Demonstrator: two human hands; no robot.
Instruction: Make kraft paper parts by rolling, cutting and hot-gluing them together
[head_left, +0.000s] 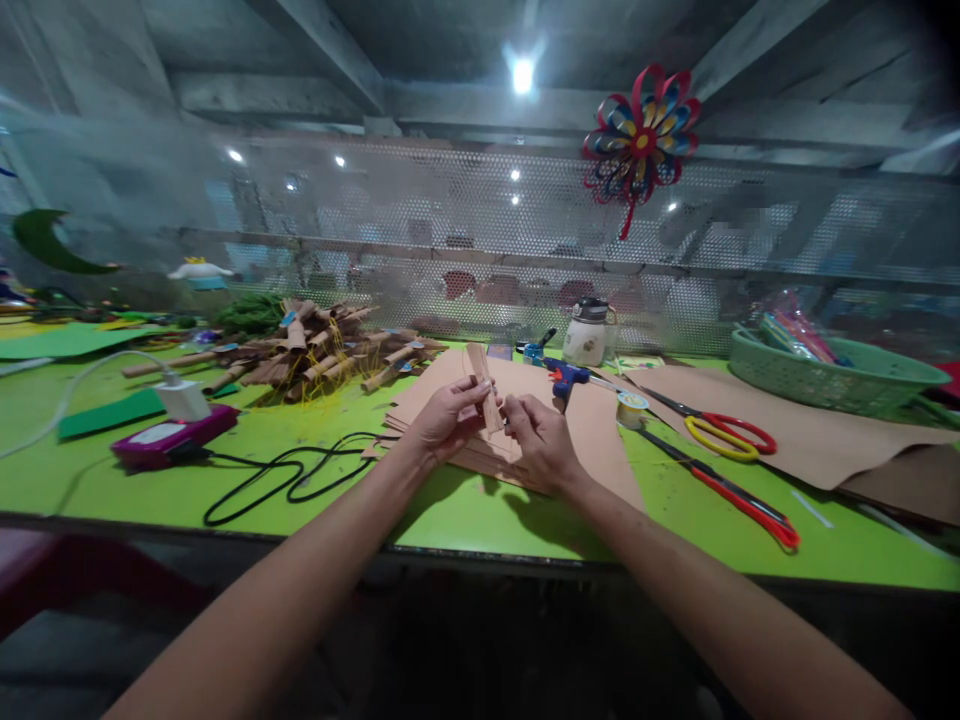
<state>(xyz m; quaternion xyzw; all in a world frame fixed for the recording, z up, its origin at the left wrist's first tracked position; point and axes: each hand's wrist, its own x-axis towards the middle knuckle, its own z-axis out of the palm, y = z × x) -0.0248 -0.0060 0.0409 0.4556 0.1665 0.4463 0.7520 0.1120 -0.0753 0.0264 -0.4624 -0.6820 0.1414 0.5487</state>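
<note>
Both my hands meet over the middle of the green table (465, 510). My left hand (447, 418) is closed around a folded strip of brown paper (480, 372) that stands up between the hands. My right hand (541, 436) pinches the lower part of the same strip with its fingers pressed together. Under the hands lies a stack of brown paper sheets (592, 420).
A pile of rolled brown paper tubes (315, 355) lies at the back left, a magenta phone (169, 438) with a white charger (182, 398) and black cable (292, 475) at left. A blue glue gun (564, 378), jar (589, 335), tape roll (631, 406), two scissors (724, 432) and a green basket (832, 378) lie right.
</note>
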